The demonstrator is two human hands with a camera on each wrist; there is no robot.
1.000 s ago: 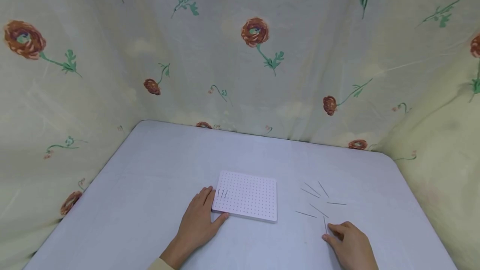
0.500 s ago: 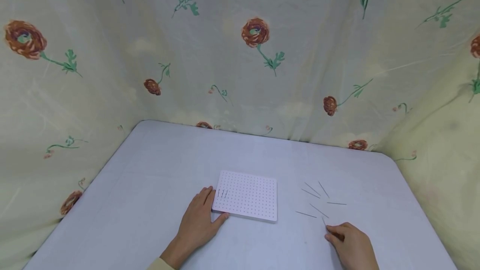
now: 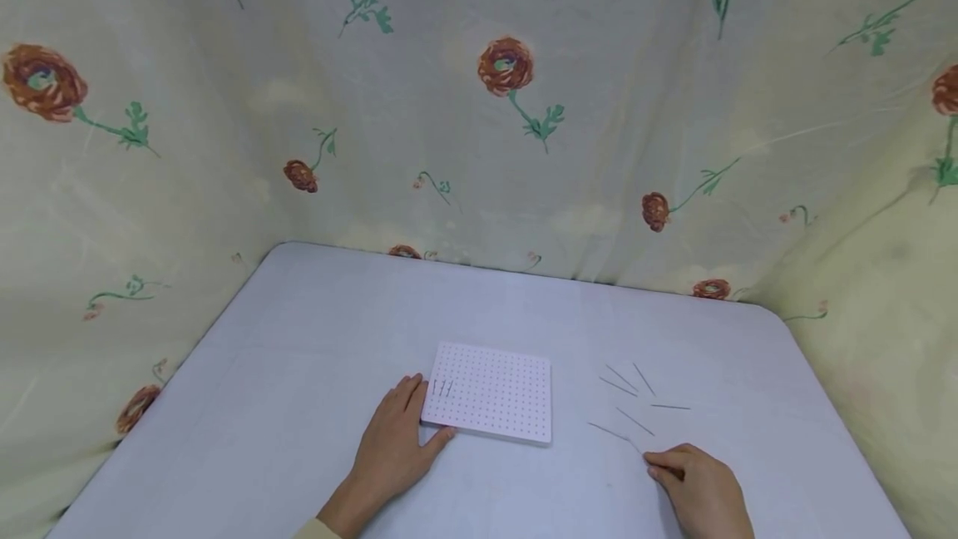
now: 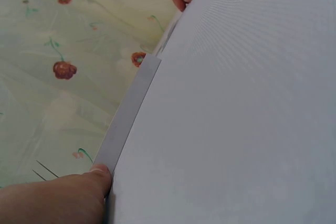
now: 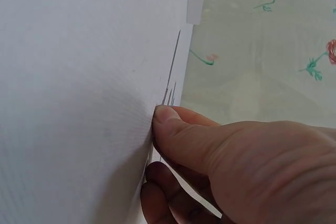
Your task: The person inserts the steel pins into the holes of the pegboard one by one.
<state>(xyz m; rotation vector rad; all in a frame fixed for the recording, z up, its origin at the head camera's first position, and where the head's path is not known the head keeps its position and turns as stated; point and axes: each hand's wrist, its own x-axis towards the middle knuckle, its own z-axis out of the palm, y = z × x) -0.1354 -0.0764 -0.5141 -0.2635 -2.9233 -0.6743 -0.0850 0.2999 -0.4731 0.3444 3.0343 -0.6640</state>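
Observation:
My left hand (image 3: 391,441) rests at the near left corner of a white board with rows of small holes (image 3: 497,393). Its fingers lie along the left side and the thumb touches the front edge, also in the left wrist view, where the thumb (image 4: 100,169) meets the board's side. A few thin needles (image 3: 443,388) stand in holes near the board's left edge. To the right, my right hand (image 3: 699,485) pinches one thin needle (image 3: 636,447) between thumb and fingertips, low over the table. Its far end overlaps the end of a lying needle (image 3: 606,430) in the head view.
Several loose needles (image 3: 670,407) lie scattered on the white table (image 3: 329,314), between the board and the right hand and beyond it. A flower-patterned curtain (image 3: 591,106) closes off the table's back and sides.
The right fingers have closed further along the needle and swung its far end to the left, off its earlier spot. The left hand and the board have stayed in place.

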